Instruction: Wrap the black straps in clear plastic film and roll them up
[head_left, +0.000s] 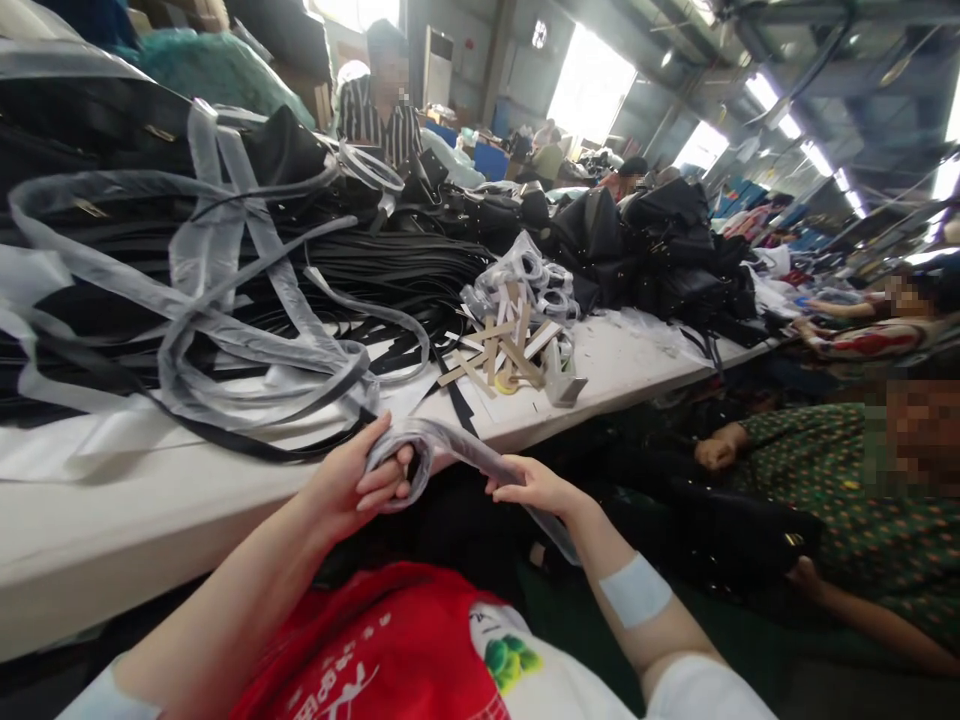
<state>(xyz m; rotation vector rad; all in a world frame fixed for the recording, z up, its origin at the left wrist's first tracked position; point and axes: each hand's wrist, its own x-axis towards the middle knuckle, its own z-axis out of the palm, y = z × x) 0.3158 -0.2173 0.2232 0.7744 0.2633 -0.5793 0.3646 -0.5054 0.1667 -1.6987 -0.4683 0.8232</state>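
Note:
My left hand is closed around a black strap wrapped in clear plastic film, at the near edge of the white table. My right hand pinches the same wrapped strap a little further right, where it hangs down past my forearm. The strap loops up from my left hand and runs between both hands. A white patch is stuck on my right forearm.
A tangle of plastic-wrapped straps and a heap of black straps cover the table. Cardboard strips and tape rolls lie mid-table, black bags beyond. A person in a green patterned top sits at right.

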